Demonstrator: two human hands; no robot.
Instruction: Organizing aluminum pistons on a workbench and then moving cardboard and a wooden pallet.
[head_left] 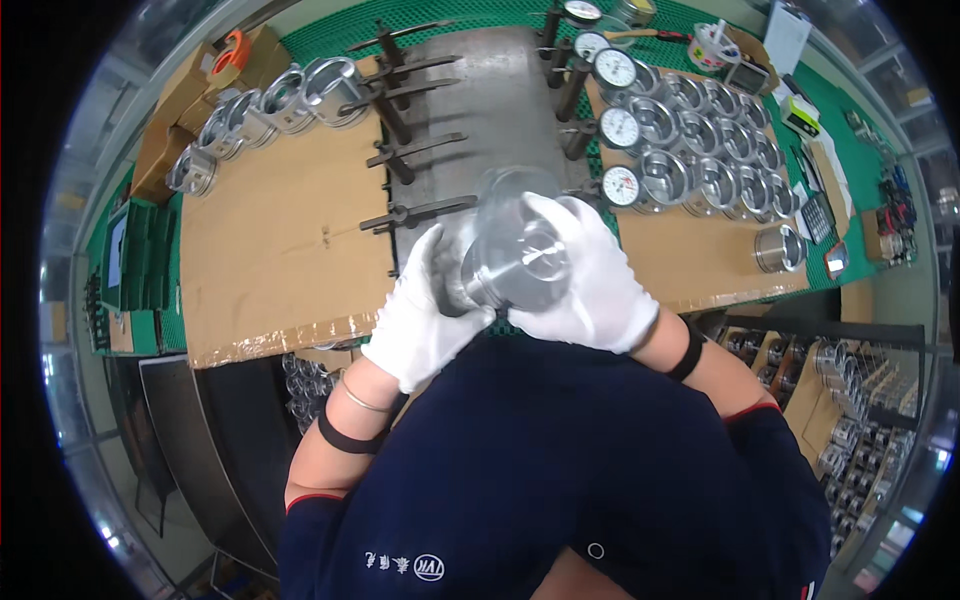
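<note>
Left hand (430, 312) and right hand (592, 278), half-curled, hold between them a blurred metal cylinder (518, 265), before the grey plate (490, 110).

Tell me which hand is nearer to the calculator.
Right. The right hand is left of the calculator; the left hand is farther left, beyond the right one.

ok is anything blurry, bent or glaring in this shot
Head view: the held piston looks ghosted, likely motion blur, while the front dial gauge looks sharper; head view: the glazed wall bows along the left rim, with black corners; head view: bright light spots glare near the right rim.
</note>
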